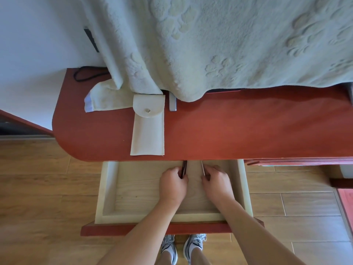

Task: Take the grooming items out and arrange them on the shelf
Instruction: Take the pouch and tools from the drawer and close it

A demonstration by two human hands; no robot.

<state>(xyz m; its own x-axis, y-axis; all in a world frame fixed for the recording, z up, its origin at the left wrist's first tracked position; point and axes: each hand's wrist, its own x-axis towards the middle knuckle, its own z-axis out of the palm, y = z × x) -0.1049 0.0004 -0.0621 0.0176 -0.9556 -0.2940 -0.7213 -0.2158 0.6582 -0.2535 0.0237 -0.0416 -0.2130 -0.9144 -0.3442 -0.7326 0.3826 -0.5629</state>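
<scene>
Left hand point(172, 183) gripping slim dark tool point(184, 168), right hand point(216, 181) pinching thin silvery rod point(202, 167) — drawer point(100, 188)

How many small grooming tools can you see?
3. A dark tool in the left hand and a silvery tool in the right hand, inside the drawer; a metal piece on the shelf beside the pouch, half under the blanket. More may be hidden.

Bright, even daylight, soft shadows inside the drawer point(107, 188), sharp focus, and wide-angle bending toward the edges.
</scene>
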